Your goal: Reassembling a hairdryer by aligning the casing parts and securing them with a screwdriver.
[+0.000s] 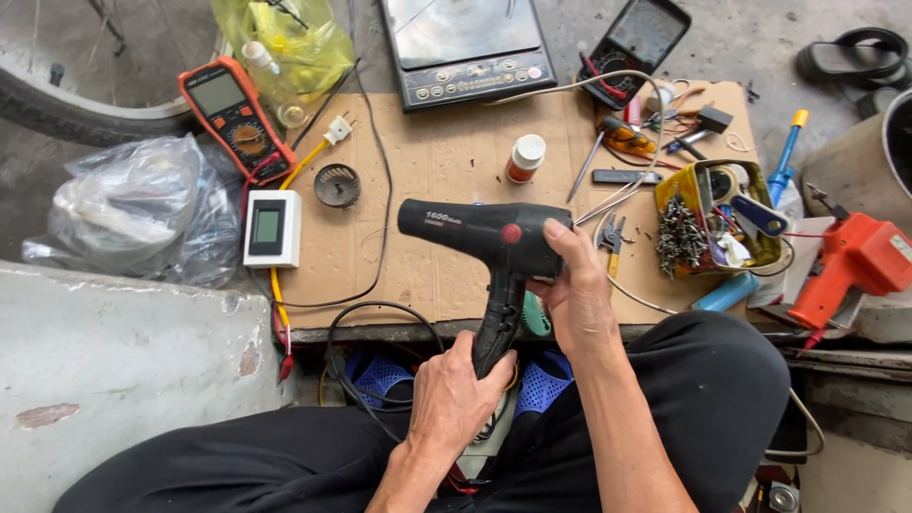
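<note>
- Could slip and drop onto the front edge of the worktop (427, 161): hair dryer (484, 237) held in the air above that edge, carried by two grips only.
- Could snag: black cord (366, 328) looping down from the handle past the front edge toward the lap; a tug there would likely twist the grip.
- Could knock the small pliers (613, 236) or the yellow tin of screws (708, 218) lying just beside the rear end of the barrel, toward the right edge.
- Left hand (456, 394): fingers wrapped tight round the lower handle.
- Right hand (575, 285): fingers curled round the back of the barrel, thumb pressed on top.
- Matte black body, barrel level with nozzle toward the left edge, red round button on the side, pale lettering near the nozzle, no visible cracks.
</note>
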